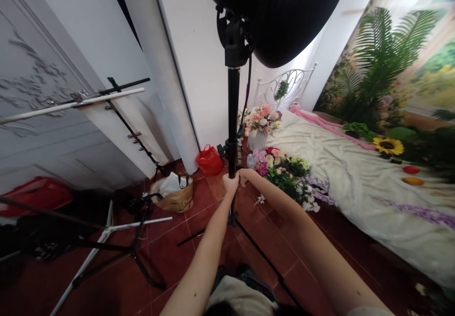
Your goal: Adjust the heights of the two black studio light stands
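Grip is snug on a black light stand, left hand wrapped around its slim pole and right hand curled closed on it, partly hidden. The stand's long axis runs upright from splayed legs on the red-tiled floor to a smooth domed lamp head bulging rightward, beside the left edge of a bed draped in crumpled cream fabric.

Tiled floor, light stand, red bag, basket
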A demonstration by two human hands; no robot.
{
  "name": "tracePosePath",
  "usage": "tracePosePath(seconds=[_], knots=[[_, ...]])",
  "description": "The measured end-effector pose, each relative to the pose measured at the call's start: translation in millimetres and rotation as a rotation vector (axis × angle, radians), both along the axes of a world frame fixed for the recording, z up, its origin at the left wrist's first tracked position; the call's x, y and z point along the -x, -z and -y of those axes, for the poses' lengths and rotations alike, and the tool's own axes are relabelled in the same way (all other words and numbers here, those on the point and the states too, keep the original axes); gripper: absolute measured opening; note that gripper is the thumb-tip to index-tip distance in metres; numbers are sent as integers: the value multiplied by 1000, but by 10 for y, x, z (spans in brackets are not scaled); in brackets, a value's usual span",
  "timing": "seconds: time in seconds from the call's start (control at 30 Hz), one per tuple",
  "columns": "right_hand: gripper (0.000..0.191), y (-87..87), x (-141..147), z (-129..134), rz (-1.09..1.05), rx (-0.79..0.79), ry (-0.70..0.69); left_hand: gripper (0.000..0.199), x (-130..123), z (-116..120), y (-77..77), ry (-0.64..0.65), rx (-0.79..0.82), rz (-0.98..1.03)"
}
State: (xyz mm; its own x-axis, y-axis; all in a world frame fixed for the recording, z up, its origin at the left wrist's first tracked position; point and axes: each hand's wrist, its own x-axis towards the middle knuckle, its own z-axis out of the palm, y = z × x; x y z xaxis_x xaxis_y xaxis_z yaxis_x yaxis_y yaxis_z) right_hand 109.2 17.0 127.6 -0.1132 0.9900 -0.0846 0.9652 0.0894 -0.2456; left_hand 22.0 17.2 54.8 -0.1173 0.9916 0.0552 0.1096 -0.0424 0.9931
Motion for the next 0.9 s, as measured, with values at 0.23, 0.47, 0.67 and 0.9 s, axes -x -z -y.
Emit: tracePosePath(seconds=[0.23, 0.47, 0.67, 0.9], knots=[[22, 46, -71, 34, 55, 95, -6, 22, 3, -2, -6, -8, 11, -3], [55, 559, -37, 804, -15, -76, 88, 16, -12, -6, -43, -15, 18, 10], [46, 911, -82, 1303, -97, -48, 169, 18, 6, 27, -81, -12, 8, 30], [72, -429, 4, 831, -806, -442, 111, 14, 9, 24, -109, 20, -2, 69]])
